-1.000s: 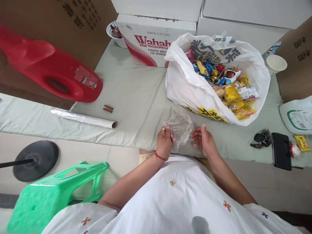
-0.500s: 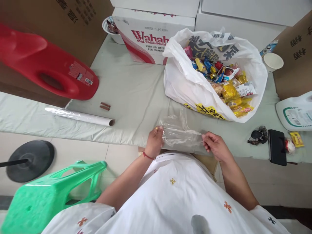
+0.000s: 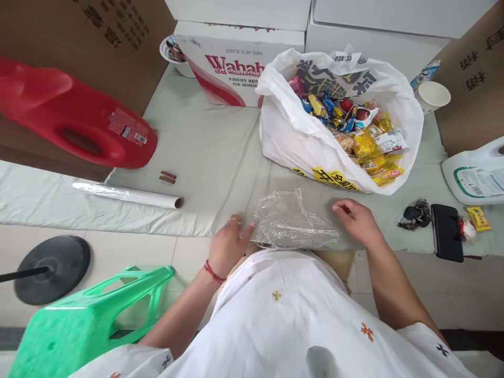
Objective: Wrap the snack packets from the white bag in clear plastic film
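A clear plastic bag (image 3: 281, 223) is seen spread in the lower middle of the frame, along the near edge of the pale cloth (image 3: 208, 147). It is flanked by both hands, and its long axis is laid roughly left to right, nearly level with that edge. The left hand (image 3: 230, 244) is placed closest: its thumb and fingers are held apart, and the bag's left edge is found just beside the thumb tip, to the right; whether it is touched cannot be told. From the right hand (image 3: 356, 220), the bag's right corner is found to the lower left, near but apart. The fingers there are loosely curled, with nothing seen gripped; whether the tips meet is not clear.

Above the bag, toward the upper right, a white shopping bag (image 3: 283, 142) is filled with wrapped snacks (image 3: 366, 144). A white roll (image 3: 129, 195) is laid at middle left, and a black phone (image 3: 447, 231) at the right.
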Demonstrator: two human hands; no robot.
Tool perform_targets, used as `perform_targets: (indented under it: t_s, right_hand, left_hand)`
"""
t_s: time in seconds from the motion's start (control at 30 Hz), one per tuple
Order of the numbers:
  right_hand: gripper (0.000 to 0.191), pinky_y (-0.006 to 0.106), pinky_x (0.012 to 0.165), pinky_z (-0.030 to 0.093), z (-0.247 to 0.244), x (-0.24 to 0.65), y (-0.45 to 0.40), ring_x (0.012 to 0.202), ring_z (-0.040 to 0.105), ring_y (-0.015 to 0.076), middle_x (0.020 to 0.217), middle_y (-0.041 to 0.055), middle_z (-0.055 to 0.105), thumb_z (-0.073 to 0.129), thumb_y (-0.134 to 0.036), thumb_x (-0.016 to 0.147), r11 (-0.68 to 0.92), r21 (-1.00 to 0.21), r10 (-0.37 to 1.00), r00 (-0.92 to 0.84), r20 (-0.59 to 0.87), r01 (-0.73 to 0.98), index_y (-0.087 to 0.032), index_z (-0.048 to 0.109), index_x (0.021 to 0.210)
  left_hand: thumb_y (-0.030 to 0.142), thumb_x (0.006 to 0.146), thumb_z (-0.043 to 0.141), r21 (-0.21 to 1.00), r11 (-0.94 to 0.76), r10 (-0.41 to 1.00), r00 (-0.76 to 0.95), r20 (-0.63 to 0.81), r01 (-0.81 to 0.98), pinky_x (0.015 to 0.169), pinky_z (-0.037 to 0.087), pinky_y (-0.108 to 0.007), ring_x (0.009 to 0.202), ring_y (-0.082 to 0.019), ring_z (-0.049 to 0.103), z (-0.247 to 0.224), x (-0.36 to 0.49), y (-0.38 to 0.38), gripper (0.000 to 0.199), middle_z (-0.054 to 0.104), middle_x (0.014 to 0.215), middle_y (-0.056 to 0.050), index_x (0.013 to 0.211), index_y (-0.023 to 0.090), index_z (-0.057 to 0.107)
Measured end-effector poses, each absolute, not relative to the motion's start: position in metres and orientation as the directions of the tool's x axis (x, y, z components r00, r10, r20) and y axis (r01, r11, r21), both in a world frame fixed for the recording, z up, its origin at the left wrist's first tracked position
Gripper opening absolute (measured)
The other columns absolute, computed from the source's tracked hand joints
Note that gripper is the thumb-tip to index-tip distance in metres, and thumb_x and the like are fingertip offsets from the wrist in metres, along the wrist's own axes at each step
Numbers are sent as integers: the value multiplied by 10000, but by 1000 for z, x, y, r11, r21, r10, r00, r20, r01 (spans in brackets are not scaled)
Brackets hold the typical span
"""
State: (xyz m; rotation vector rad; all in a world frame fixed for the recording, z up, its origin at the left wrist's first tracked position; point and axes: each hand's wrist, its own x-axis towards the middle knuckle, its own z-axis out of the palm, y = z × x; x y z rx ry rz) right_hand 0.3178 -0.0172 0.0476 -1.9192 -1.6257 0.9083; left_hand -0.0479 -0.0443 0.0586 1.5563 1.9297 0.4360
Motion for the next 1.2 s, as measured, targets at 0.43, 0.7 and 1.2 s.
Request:
perform_targets:
  t_s: [0.43, 0.7, 1.2]
  right_hand:
    - [232, 373, 832, 471, -2, 244, 29, 882, 585, 249, 878, 66, 658, 447, -359, 1043, 76, -700, 981, 73, 181, 710, -227, 600, 929]
    - [288, 471, 956, 467, 6, 215, 27, 1112, 533, 341, 1149, 158, 648, 658, -490, 964, 174, -481, 979, -99, 177, 859, -207, 680, 1011]
    - [434, 316, 658, 417, 12, 281, 55, 702, 636, 239, 806, 106, 743, 429, -518, 1063, 59, -290, 973, 10, 231, 955, -188, 684, 943]
  left_hand:
    - [387, 1087, 371, 329, -367, 921, 390, -4, 870, 1276, 222, -681, 1558, -334, 408, 20, 24, -12, 505, 499, 1636, -153, 1513, 207, 573]
    - [547, 1074, 343, 211, -378, 908, 406, -106, 901, 1235, 27, -815, 1638, -363, 221, 13, 11, -14, 616, 227, 1761, -99, 1637, 305, 413]
    - [640, 1061, 314, 262, -389, 903, 422, -81, 883, 1222, -126, -795, 1611, -357, 303, 8, -31, 19, 760, 267, 1739, -149, 1700, 238, 229]
